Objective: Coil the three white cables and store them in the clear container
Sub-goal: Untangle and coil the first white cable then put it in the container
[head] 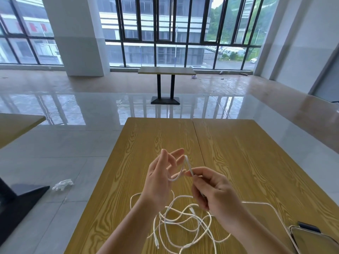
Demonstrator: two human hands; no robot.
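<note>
White cables [185, 222] lie tangled on the wooden table [229, 147] under my wrists. One white cable [189, 165] rises from the pile as a loop. My left hand [161, 178] is raised with its fingers spread, and the loop runs around its palm side. My right hand [211, 189] pinches the same cable just right of the left fingers. The clear container [271, 213] sits on the table at the right, partly hidden behind my right forearm.
A clear lid with a dark clip [311, 237] lies at the lower right corner. The table's left edge drops to a tiled floor with crumpled white plastic [62, 184]. Another table [18, 125] stands at the left, and a third [166, 71] far ahead.
</note>
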